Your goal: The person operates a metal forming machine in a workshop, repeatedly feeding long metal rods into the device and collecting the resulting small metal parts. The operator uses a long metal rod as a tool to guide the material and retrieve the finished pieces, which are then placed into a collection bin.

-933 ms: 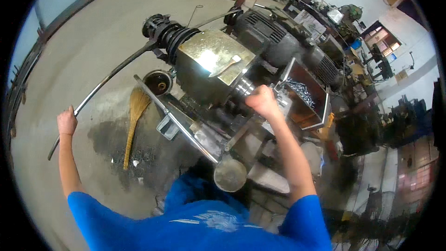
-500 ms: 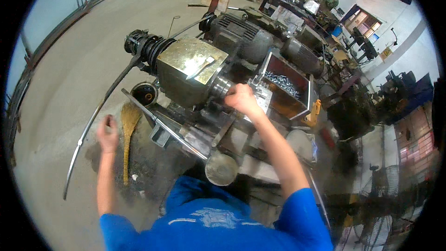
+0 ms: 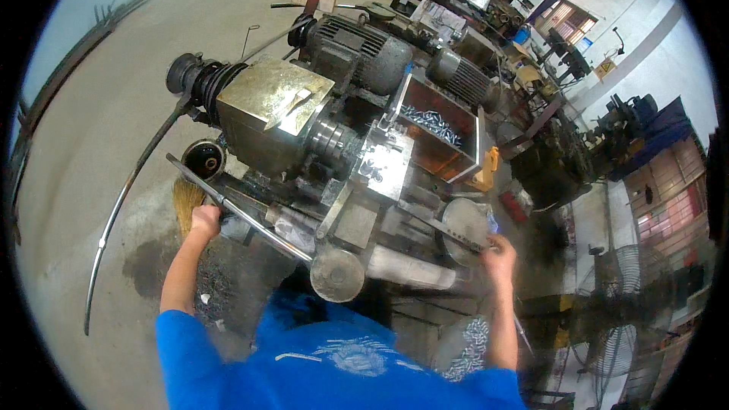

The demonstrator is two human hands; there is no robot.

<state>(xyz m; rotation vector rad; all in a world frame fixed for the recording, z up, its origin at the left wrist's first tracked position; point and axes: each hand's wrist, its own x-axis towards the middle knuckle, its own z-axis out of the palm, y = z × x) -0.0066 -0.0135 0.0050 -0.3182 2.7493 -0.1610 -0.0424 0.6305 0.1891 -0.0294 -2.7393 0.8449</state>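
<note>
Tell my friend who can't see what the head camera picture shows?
A person in a blue shirt leans over a big greasy metal machine, the left hand on a long steel bar, the blurred right hand by a round metal disc. A tray of small metal parts sits behind.

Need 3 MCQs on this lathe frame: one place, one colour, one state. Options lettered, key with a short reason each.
1. Where is the left hand?
A. on the long metal bar at the machine's front
B. inside the tray of small metal parts
C. on the floor fan

2. What colour are the person's sleeves?
A. red
B. blue
C. white

3. How does the right hand appear?
A. sharp, resting flat on the floor
B. motion-blurred beside the round metal disc
C. out of view

Key: 1 A, the fingers wrap around the bar; 2 B, both sleeves are bright blue; 3 B, the hand is smeared next to the disc at the machine's right end.
</note>
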